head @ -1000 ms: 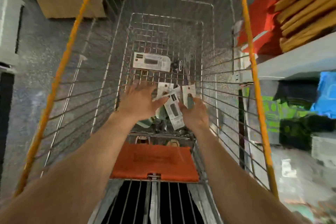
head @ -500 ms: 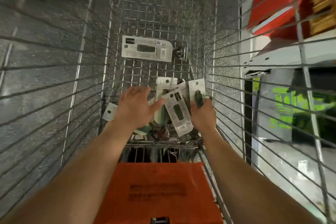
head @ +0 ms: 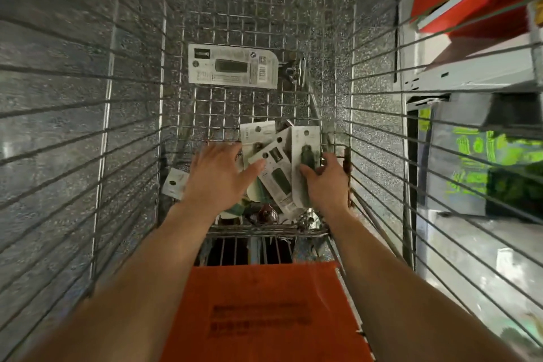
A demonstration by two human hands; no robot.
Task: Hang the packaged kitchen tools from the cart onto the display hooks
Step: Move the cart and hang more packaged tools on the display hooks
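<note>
Silver wire cart [head: 109,97], near end: left hand [head: 217,176] lies spread-fingered on the heap of white carded kitchen tools [head: 276,167]; right hand [head: 326,182] curls round the rightmost dark-green-handled card [head: 305,144] — best lifted straight up, clear of neighbouring cards.

Retail shop aisle, wire shopping cart [head: 379,103], carded packaged tools [head: 232,70], stocked shelving [head: 482,73] alongside

Both forearms [head: 158,250], left hand [head: 216,178] and right hand [head: 329,184] are bare.
</note>
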